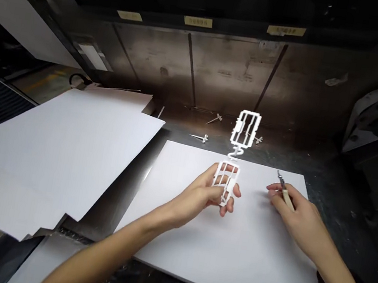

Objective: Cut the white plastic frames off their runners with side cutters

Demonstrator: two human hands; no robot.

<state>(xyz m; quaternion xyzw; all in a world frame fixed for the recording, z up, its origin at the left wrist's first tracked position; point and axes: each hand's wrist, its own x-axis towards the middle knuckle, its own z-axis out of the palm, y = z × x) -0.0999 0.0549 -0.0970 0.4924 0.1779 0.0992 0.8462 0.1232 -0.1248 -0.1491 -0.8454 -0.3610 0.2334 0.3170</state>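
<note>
My left hand (215, 191) grips a white plastic part (245, 129) above a white sheet (176, 244). Two slotted rectangular frames make up the part, joined by a thin curvy link; my thumb and fingers close on the lower frame, while the upper one points away from me. To the right, my right hand (300, 221) is closed around a craft knife (286, 195) with a pale handle, its metal tip pointing up and away. The knife and the white part are apart.
Small white plastic scraps (204, 138) lie on the dark bench (178, 120) beyond the sheet. Large white sheets (63, 140) are stacked at the left, overlapping. A metal back wall (222, 70) with yellow labels (198, 21) rises behind. A grey machine part (376, 114) stands at the right.
</note>
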